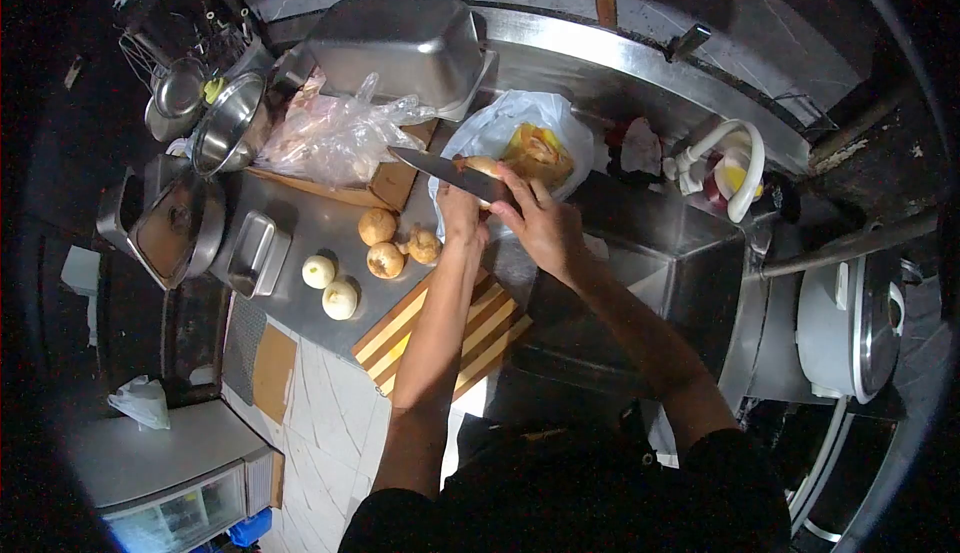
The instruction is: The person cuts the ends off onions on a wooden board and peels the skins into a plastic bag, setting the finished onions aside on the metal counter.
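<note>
My right hand [540,225] is closed around the handle end of a kitchen knife [440,165], its blade pointing to the upper left. Behind the blade shows part of an onion [484,165], with my left hand [460,215] closed under it; the blade and fingers hide much of the onion. Beyond both hands lies an open white plastic bag [465,143] with onion skins [538,153] in it. To the left on the steel counter sit brown-skinned onions [377,226] and two peeled white onions [340,300]. Beneath my left forearm is a striped cutting board [490,338].
A cardboard box [395,183] with a clear plastic bag [345,133] stands at the back left, before an upturned steel pan [400,48]. Steel bowls [228,125] and a small steel tray [258,253] are further left. A sink [620,283] lies to the right.
</note>
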`<state>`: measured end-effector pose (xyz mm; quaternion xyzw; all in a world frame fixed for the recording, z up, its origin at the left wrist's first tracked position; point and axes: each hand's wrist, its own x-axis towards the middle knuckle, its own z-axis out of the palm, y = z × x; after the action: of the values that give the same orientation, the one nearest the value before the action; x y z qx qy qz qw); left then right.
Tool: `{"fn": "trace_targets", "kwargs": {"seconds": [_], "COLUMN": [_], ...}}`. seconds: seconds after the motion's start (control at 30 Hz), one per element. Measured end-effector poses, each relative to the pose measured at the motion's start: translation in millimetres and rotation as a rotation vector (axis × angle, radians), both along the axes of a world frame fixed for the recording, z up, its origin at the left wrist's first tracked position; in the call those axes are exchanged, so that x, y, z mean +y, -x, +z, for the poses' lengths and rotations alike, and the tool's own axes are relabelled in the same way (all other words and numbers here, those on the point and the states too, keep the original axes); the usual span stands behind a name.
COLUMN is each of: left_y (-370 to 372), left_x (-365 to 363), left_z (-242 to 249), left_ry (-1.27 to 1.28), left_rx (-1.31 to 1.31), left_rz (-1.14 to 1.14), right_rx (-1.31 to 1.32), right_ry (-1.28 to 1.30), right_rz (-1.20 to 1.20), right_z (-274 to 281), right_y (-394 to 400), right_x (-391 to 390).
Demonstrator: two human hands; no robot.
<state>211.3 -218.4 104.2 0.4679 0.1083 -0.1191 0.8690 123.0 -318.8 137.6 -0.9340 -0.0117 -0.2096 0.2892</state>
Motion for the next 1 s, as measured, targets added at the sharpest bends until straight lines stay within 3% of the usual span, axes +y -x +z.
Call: {"fn": "trace_targets", "kwargs": {"seconds": [0.07,0.13,0.17,0.23,0.27,0.33,0.37,0.43,0.5,0.57,0.67,0.8,0.93,1.0], "left_y": [0.1,-0.3,-0.8,4.2,10.1,9.6,8.8,9.8,4.2,0.0,-7.2,-8.6,-8.7,-12.2], "left_x": [-4.9,-6.3,-6.0,-5.8,-5.5,-5.2,-1.1,9.4,18.5,25.2,27.1,26.6,26.2,28.9], "left_z": [-6.9,-11.7,-14.0,-4.1,7.3,5.6,5.2,9.6,4.3,1.0,-6.9,-7.5,-10.4,-12.8], "left_ry": [0.006,0.012,-0.03,-0.072,-0.073,-0.099,-0.1,0.119,0.174,0.353,0.354,0.43,0.464,0.637], "left_rx": [-0.095,-0.189,-0.184,-0.177,-0.131,-0.139,-0.142,0.009,0.013,0.029,0.097,0.133,0.191,0.181], "left_rz": [0.069,0.137,0.182,0.226,0.214,0.205,0.207,0.052,-0.012,-0.214,-0.263,-0.311,-0.288,-0.425], "right_rx": [0.031,-0.111,-0.11,0.066,0.066,0.132,0.131,0.067,0.073,0.016,-0.02,0.079,-0.054,-0.078], "right_ry": [0.03,-0.274,-0.274,-0.58,-0.579,-0.914,-0.915,-0.625,-0.589,-0.31,-0.099,-0.18,-0.217,-0.251], "right_rz": [-0.023,0.008,0.008,0.076,0.074,0.048,0.051,-0.124,-0.116,-0.184,-0.216,-0.227,-0.151,-0.124], "right_z": [-0.4,-4.1,-6.0,-3.4,-1.7,0.7,-7.5,-26.8,-33.0,-44.5,-58.4,-66.0,-58.8,-53.8], "right_y": [-3.2,-12.2,-13.5,-14.4,-16.3,-24.3,-31.6,-41.2,-38.9,-43.5,-49.9,-58.1,-50.4,-46.5], "right_x": [4.0,7.5,8.1,8.9,7.6,4.0,-1.8,-17.5,-25.4,-29.8,-37.9,-48.1,-47.0,-44.0]}}
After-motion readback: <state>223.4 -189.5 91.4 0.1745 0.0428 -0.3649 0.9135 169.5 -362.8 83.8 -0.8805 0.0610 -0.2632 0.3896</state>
